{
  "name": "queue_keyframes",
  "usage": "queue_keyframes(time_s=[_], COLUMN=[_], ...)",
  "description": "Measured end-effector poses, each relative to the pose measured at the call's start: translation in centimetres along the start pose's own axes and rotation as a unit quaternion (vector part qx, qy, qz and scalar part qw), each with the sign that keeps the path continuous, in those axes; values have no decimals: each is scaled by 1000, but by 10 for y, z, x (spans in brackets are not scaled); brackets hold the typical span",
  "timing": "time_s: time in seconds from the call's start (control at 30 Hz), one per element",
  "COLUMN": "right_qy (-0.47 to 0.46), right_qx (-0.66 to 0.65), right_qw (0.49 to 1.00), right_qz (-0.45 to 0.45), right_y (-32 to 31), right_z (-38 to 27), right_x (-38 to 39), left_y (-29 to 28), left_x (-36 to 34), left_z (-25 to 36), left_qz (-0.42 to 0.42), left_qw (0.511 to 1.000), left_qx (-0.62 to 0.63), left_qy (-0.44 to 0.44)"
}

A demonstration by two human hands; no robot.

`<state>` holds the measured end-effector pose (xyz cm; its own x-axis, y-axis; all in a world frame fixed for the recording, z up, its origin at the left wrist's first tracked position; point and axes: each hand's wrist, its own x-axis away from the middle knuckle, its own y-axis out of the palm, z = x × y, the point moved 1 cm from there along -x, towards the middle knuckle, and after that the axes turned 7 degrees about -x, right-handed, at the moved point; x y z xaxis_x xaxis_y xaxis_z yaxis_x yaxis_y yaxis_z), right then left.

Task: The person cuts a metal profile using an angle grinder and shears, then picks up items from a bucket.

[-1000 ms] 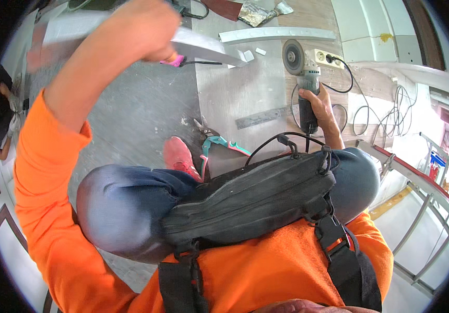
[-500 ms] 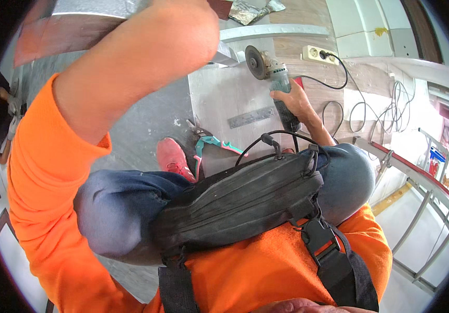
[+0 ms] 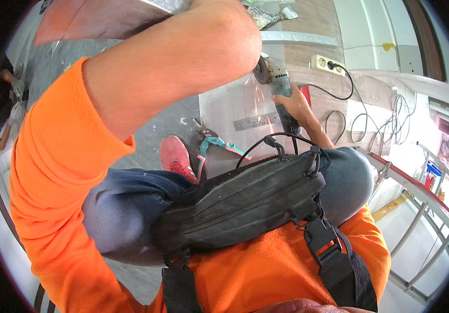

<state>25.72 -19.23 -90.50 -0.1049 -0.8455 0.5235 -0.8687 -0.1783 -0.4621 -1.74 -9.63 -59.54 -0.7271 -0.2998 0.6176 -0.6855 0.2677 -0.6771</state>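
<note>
My right hand (image 3: 294,104) is wrapped round the body of an angle grinder (image 3: 282,86) with a dark green and grey casing. Its cutting disc (image 3: 260,70) is partly hidden by my bent left arm (image 3: 182,62). Thin orange sparks (image 3: 260,96) streak down below the disc. My left hand is beyond the top edge. Past that arm, at the upper left, lies a long reddish and grey piece (image 3: 94,21). On the floor sheet are a flat metal strip (image 3: 256,121) and snips (image 3: 215,143) with turquoise and pink handles, beside my pink shoe (image 3: 175,156).
A white power strip (image 3: 329,65) feeds a black cord, with more cable coiled (image 3: 397,120) at right. A pale metal profile (image 3: 300,37) lies beyond the grinder. A red-edged metal frame (image 3: 417,182) stands at right. Far left, another person's gloved hands (image 3: 16,99) show.
My left arm has shifted right and now overlaps the grinder's disc. Sparks have appeared below it. My right hand keeps its hold on the angle grinder, and the other person's gloved hands show more clearly.
</note>
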Motion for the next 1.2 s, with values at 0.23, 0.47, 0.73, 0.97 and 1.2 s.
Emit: queue_keyframes(time_s=[0.23, 0.47, 0.73, 0.97, 1.2], right_qy=[-6, -16, -2, 5, 0], right_qx=[30, -153, -25, 22, 42], right_qw=[999, 987, 999, 1000, 999], right_qz=[12, -53, -22, -1, 10], right_y=[-3, -1, 1, -1, -2], right_z=[0, -24, -4, -16, -33], right_x=[-3, 9, -14, -6, 1], left_y=[3, 6, 10, 11, 7], left_x=[-3, 8, -23, -34, -64], left_z=[-5, 0, -9, -13, -8], left_qz=[22, 107, -63, -124, -186], left_qw=[1000, 993, 964, 965, 949], left_qx=[12, -29, 184, 193, 161], left_qy=[9, -40, -181, -128, -198])
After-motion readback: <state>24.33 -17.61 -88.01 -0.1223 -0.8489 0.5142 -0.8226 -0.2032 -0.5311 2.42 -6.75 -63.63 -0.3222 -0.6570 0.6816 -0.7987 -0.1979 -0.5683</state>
